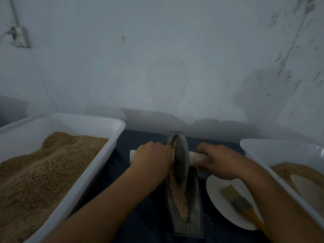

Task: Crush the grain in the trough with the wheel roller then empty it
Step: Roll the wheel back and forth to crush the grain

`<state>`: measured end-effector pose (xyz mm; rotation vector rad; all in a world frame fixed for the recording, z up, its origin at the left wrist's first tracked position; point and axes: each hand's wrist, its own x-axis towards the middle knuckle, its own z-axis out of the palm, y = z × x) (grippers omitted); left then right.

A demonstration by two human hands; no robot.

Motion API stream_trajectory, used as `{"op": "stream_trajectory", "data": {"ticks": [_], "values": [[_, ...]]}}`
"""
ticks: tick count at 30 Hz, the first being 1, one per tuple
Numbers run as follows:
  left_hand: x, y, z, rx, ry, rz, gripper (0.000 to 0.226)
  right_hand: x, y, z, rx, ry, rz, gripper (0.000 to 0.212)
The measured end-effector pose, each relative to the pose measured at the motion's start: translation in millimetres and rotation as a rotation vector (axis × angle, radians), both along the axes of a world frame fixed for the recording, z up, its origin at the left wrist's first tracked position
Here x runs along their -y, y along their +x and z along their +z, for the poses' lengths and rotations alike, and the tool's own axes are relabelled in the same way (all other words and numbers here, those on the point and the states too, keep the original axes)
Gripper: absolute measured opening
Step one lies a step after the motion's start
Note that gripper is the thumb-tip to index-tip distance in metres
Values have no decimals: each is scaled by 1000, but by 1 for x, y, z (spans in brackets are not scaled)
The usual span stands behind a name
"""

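A narrow dark metal trough (193, 207) lies lengthwise on the dark cloth in front of me. Brown grain (178, 195) fills its groove. The grey wheel roller (181, 162) stands on edge in the far half of the trough, with a pale wooden axle (195, 157) through it. My left hand (153, 159) grips the axle's left end, close against the wheel. My right hand (221, 160) grips the axle's right end. Both forearms reach in from the bottom of the view.
A large white tub (114, 135) heaped with brown grain sits to the left. A second white tub (254, 151) with some grain and a pale scoop (308, 190) stands at right. Between trough and right tub lies a white plate (219, 206) carrying a yellow-handled brush (243, 206). A wall rises behind.
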<state>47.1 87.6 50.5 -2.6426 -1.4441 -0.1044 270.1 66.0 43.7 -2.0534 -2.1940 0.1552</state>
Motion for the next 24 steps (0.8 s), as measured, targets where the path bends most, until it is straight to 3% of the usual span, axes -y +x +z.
{"op": "stream_trajectory", "data": {"ticks": [7, 15, 19, 24], "values": [[-23, 7, -21, 121, 162, -23, 37, -19, 6, -28, -14, 273, 0, 28], [-3, 5, 1, 50, 94, 30, 12, 2, -5, 3, 63, 50, 3, 24], [18, -1, 16, -19, 51, -9, 31, 22, -17, 21, 120, -93, 42, 27], [32, -6, 27, -82, -12, -44, 34, 37, -25, 36, 138, -163, 103, 28]]}}
